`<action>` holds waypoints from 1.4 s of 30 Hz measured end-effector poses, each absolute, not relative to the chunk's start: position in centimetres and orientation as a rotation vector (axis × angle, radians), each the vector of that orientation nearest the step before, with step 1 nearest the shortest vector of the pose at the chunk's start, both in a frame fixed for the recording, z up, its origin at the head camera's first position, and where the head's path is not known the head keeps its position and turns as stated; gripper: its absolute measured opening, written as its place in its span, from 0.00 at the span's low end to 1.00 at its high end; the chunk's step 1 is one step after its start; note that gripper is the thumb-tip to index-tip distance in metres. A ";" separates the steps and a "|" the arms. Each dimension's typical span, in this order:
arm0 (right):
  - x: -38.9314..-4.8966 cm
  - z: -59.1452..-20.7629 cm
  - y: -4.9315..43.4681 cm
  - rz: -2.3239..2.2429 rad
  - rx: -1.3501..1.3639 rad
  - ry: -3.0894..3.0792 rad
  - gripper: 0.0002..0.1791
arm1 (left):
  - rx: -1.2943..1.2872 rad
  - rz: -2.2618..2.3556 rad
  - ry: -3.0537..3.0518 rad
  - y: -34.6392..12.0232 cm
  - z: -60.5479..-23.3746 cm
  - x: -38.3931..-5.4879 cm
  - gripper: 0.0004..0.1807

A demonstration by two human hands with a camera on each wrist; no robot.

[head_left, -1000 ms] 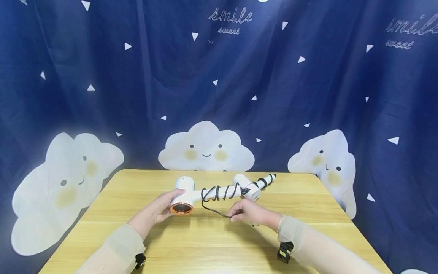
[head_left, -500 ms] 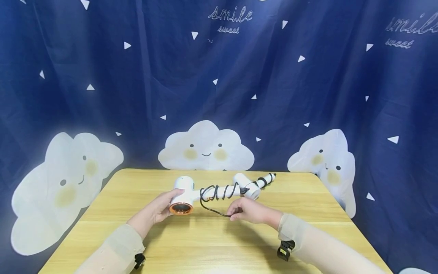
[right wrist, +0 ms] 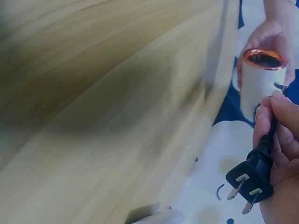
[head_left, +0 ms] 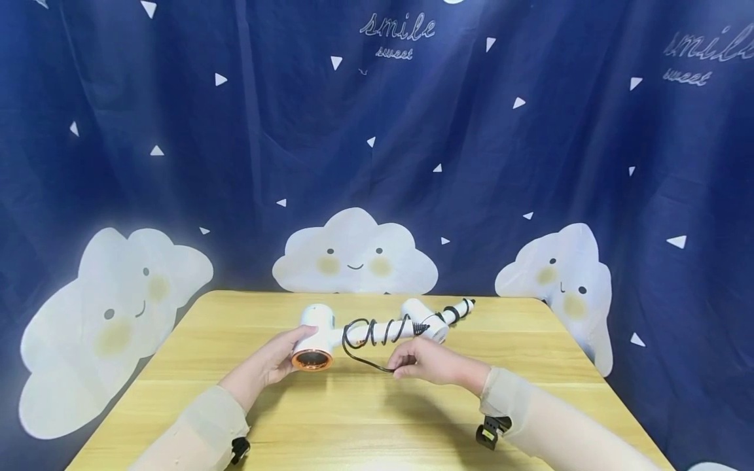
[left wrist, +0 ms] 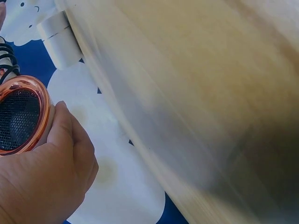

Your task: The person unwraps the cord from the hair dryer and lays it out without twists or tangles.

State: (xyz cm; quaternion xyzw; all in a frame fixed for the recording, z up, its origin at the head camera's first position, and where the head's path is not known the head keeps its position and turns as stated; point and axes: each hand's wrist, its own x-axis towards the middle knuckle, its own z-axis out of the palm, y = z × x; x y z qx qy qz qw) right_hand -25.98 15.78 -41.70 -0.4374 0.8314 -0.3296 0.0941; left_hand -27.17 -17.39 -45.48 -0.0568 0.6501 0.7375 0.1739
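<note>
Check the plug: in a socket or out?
Out: in the right wrist view, both prongs of the plug show bare, and the right hand pinches its cord.

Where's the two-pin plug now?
The two-pin plug shows at the lower right of the right wrist view, beside the right hand pinching its black cord.

Open tabletop (head_left: 353, 425) lies between the two sleeves (head_left: 191, 428), but the black cord (head_left: 365, 362) and hair dryer (head_left: 321, 335) bar the way beyond.
</note>
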 end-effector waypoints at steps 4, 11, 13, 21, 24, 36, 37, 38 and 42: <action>-25.9 -41.0 15.4 -0.973 -1.356 2.473 0.05 | -0.173 2.096 1.850 -17.4 -45.4 -27.2 0.37; -25.8 -39.7 15.1 -0.989 -1.343 2.483 0.03 | -0.176 2.100 1.852 -17.2 -45.5 -27.2 0.37; -25.8 -39.4 15.1 -0.987 -1.348 2.496 0.03 | -0.182 2.098 1.856 -17.2 -45.5 -27.2 0.37; -25.6 -38.5 15.2 -1.004 -1.374 2.538 0.03 | -0.140 2.081 1.850 -17.2 -45.4 -26.9 0.39; -25.6 -38.1 15.3 -1.017 -1.381 2.557 0.04 | -0.118 2.070 1.851 -17.3 -45.4 -26.8 0.39; -25.9 -36.4 15.8 -1.100 -1.278 2.613 0.04 | -0.157 2.069 1.867 -17.1 -45.5 -26.8 0.38; -25.9 -36.3 15.8 -1.112 -1.274 2.610 0.04 | -0.154 2.069 1.862 -17.1 -45.5 -26.8 0.39; -26.0 -36.2 15.8 -1.128 -1.264 2.605 0.04 | -0.147 2.067 1.860 -17.1 -45.4 -26.7 0.39; -26.1 -35.8 15.9 -1.156 -1.252 2.622 0.04 | -0.132 2.063 1.856 -17.2 -45.6 -26.8 0.39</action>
